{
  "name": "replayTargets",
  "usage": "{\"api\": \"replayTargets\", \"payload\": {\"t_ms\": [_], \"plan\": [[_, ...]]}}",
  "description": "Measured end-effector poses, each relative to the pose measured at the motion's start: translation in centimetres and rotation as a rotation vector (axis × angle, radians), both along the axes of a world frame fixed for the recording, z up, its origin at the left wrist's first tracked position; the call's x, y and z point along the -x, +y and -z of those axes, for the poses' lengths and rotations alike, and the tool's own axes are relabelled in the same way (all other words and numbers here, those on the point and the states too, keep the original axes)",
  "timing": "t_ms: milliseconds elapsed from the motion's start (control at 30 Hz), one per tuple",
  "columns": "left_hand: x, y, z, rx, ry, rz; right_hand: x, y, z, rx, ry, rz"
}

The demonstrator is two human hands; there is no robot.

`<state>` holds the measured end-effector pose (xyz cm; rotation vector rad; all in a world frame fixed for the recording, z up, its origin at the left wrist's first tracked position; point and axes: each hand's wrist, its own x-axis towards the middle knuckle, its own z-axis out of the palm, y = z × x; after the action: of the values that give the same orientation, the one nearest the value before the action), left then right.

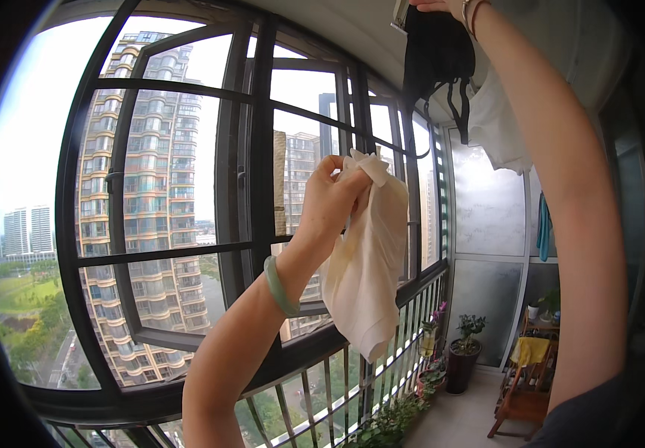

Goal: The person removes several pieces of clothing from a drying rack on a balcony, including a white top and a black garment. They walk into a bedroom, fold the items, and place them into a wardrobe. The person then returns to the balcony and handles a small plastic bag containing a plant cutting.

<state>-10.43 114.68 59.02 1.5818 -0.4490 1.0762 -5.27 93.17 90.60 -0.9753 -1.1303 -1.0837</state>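
My left hand [337, 183] is closed, pinching a cream cloth garment [371, 261] by its bunched top edge. The garment hangs down in folds in front of the window, its exact kind unclear, and a faint yellowish patch shows on it. A pale green bangle [280, 287] circles my left wrist. My right arm is raised high, and my right hand [445, 6] is at the top edge by a black garment with thin straps [438, 60]. Only some fingers show there, next to a metal clip [399, 22]; the rest is cut off.
Behind the black garment hangs a white garment [498, 123]. Dark-framed windows [259, 172] and a railing [315, 396] run along the left. Potted plants [464, 358] stand by the frosted panels, near a wooden chair [520, 403] with a yellow cloth [529, 351].
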Motion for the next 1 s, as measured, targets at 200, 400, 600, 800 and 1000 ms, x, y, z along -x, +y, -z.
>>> {"api": "replayTargets", "payload": {"t_ms": [200,400,600,800,1000], "plan": [[-3.6,2.3,-0.8,0.04,0.036,0.07,0.4,2.0,1.3,0.07,0.152,0.241],[-6.1,3.1,-2.6,-0.015,0.029,0.129,-4.3,3.0,-2.6,0.001,0.056,0.009],[-9.5,3.0,-2.1,0.102,-0.06,0.09,-7.5,2.5,-0.6,-0.185,-0.004,-0.446],[-9.6,3.7,-1.0,0.209,-0.244,0.108,-14.6,-3.1,7.6,0.043,-0.096,-0.165],[-10.8,5.7,5.6,0.024,-0.149,-0.098,-20.6,-1.7,26.6,0.222,0.11,-0.105]]}}
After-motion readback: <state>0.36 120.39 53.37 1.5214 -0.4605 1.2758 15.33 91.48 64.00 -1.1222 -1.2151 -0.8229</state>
